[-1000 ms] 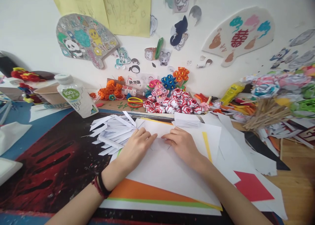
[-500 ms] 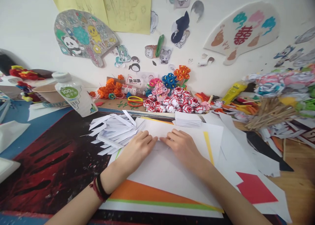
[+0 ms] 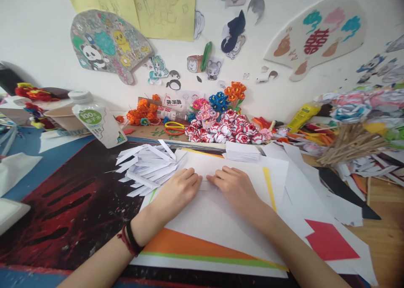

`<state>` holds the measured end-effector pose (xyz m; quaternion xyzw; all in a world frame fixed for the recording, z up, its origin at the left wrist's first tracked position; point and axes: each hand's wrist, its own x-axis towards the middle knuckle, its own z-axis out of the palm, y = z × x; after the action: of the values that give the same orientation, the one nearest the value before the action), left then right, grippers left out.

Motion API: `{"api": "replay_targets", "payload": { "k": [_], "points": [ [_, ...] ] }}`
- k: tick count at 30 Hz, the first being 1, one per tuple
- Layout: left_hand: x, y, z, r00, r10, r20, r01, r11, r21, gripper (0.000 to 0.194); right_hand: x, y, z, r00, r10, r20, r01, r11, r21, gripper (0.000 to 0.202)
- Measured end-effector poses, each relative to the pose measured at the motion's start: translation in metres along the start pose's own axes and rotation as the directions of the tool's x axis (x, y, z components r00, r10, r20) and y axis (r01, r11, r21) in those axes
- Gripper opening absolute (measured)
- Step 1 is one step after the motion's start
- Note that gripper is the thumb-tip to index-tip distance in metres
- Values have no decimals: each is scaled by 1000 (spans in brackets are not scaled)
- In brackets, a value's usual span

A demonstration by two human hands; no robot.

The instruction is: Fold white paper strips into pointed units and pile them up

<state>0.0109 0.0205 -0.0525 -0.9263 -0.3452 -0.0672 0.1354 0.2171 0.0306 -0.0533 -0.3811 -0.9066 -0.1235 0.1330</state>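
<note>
A small piece of white paper [image 3: 207,186] lies on a large white sheet [image 3: 221,225], hard to tell from it except for a faint edge. My left hand [image 3: 179,191] is closed, its curled fingers and thumb pinching the small paper's left side. From the other side my right hand [image 3: 237,189] does the same, index finger and thumb close to the left fingertips. A narrow gap separates the two hands. Left of them spreads a loose pile of folded white paper strips [image 3: 145,168]. Behind my right hand sits a neat stack of white paper slips [image 3: 242,151].
Under the white sheet show orange paper [image 3: 183,244] and green and yellow edges. A red paper piece [image 3: 331,241] lies at right. A white bottle [image 3: 97,120] stands back left. Red-and-white paper flowers [image 3: 233,128] line the wall; bundled sticks [image 3: 350,145] lie back right.
The view has shifted very slightly. Both hands stay in nearly the same place on the small paper, with only a slight shift of the fingers.
</note>
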Motion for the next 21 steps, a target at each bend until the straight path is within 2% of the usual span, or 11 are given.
{"api": "replay_targets", "payload": {
  "k": [8, 17, 21],
  "points": [
    [1, 0, 1, 1000, -3, -8, 3, 999, -40, 22, 0, -1, 0, 998, 37, 44, -39, 999, 31, 16],
    [0, -3, -2, 997, -36, 64, 39, 998, -52, 17, -1, -4, -12, 965, 132, 226, -153, 985, 80, 34],
    [0, -3, -7, 995, -42, 88, 49, 996, -75, 16, -1, -6, -16, 953, 167, 252, -190, 979, 69, 39]
  ]
}}
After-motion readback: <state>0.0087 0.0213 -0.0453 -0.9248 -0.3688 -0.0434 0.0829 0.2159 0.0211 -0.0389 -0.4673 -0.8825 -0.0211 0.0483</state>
